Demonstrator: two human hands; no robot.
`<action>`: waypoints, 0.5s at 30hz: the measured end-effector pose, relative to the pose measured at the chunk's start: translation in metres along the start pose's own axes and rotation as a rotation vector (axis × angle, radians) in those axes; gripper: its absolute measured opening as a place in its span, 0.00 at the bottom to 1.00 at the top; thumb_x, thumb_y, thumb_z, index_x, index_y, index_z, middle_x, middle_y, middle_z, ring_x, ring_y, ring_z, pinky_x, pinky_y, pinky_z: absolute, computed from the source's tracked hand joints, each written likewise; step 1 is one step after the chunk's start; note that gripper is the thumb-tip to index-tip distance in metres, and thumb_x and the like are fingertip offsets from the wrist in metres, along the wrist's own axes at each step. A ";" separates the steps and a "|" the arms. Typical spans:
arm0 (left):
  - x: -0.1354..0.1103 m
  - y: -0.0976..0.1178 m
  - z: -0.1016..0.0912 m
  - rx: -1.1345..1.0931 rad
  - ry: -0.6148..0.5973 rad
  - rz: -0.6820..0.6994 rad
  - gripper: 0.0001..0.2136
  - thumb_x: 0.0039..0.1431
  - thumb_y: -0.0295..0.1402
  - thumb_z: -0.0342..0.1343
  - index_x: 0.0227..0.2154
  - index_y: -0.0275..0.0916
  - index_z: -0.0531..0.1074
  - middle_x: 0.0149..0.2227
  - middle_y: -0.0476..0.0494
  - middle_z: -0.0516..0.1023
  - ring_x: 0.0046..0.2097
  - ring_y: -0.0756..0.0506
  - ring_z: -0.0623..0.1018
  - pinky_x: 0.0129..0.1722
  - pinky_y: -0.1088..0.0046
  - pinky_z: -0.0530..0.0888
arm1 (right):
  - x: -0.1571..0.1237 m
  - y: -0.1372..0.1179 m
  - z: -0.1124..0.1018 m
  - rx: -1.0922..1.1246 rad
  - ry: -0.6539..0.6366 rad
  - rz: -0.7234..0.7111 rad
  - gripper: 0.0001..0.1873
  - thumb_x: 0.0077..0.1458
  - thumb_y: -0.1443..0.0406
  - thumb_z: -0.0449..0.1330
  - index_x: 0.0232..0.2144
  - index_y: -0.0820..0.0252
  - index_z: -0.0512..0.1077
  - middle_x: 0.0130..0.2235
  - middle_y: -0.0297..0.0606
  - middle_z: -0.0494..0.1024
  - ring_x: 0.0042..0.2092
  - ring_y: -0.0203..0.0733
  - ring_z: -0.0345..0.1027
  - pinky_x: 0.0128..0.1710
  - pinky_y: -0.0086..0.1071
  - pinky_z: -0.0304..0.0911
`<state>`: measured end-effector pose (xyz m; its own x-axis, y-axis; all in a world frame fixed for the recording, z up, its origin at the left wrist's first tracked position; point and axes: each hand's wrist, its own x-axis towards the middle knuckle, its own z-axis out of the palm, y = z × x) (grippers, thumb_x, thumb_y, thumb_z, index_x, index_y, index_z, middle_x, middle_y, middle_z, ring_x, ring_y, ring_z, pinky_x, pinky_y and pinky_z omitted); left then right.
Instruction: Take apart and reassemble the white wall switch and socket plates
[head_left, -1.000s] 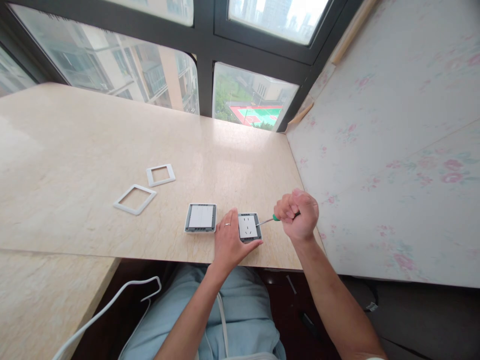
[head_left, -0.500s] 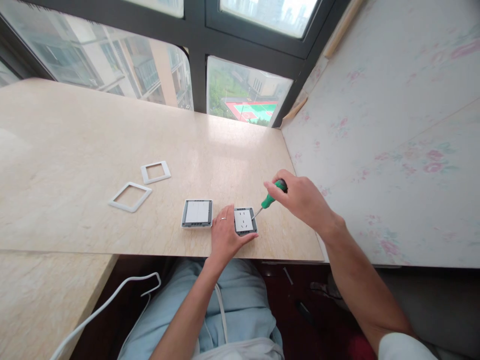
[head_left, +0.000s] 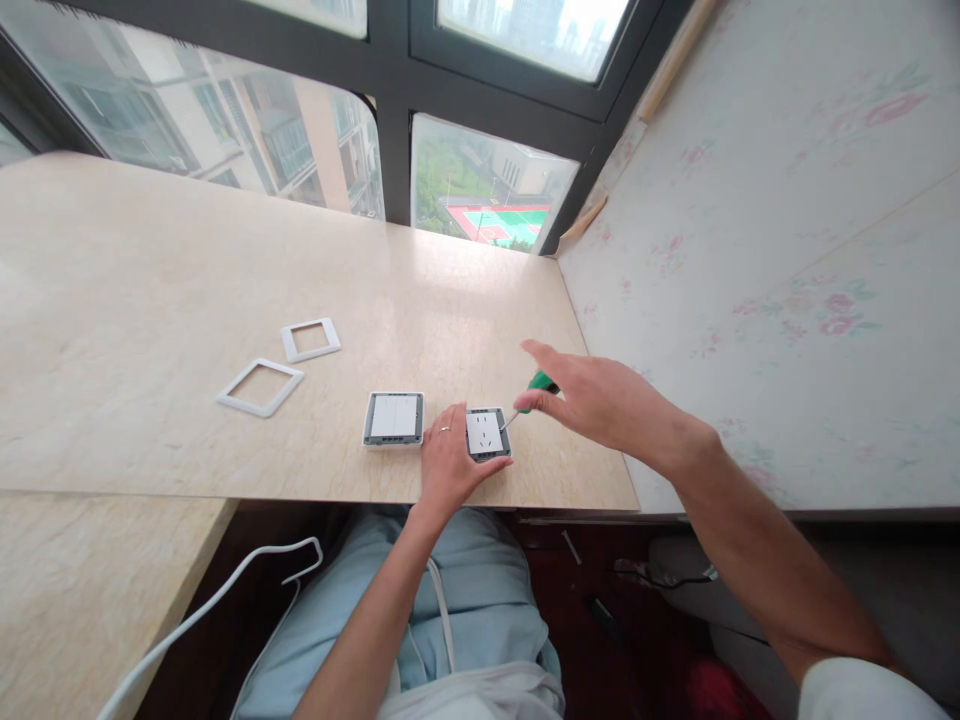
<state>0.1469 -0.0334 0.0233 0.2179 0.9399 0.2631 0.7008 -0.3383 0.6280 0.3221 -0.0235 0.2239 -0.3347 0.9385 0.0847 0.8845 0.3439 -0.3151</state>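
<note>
A wall socket (head_left: 484, 433) with a white face and grey edges lies near the counter's front edge. My left hand (head_left: 448, 462) grips it from the left, thumb along its near side and fingers at its far left corner. Over to the right, my right hand (head_left: 600, 405) is around the green handle of a screwdriver (head_left: 543, 381), its index finger stretched forward and its other fingers hidden. The screwdriver slants down, tip at the socket's right edge. Left of my left hand sits a white switch (head_left: 394, 417) in a grey-edged body.
Two white cover frames, a smaller frame (head_left: 316, 354) and a larger frame (head_left: 259, 409), lie on the marble-patterned counter (head_left: 150, 300). A window (head_left: 495, 185) stands behind, a flowered wall (head_left: 787, 250) at right. A white hanger-like rod (head_left: 225, 580) rises at lower left.
My right hand has turned on the screwdriver handle, its palm tipping over and index finger stretching out. The handle is now more covered. My left hand keeps its place on the socket.
</note>
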 end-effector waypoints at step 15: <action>-0.002 0.000 0.000 -0.020 -0.011 -0.003 0.48 0.46 0.56 0.65 0.64 0.36 0.54 0.62 0.29 0.66 0.62 0.30 0.67 0.60 0.51 0.64 | -0.013 -0.004 -0.017 0.035 -0.174 -0.131 0.19 0.58 0.64 0.60 0.53 0.50 0.69 0.49 0.40 0.78 0.48 0.51 0.72 0.45 0.40 0.64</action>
<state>0.1464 -0.0349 0.0231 0.2230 0.9414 0.2529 0.6878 -0.3358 0.6436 0.3282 -0.0362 0.2397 -0.5001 0.8652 -0.0362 0.8189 0.4589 -0.3447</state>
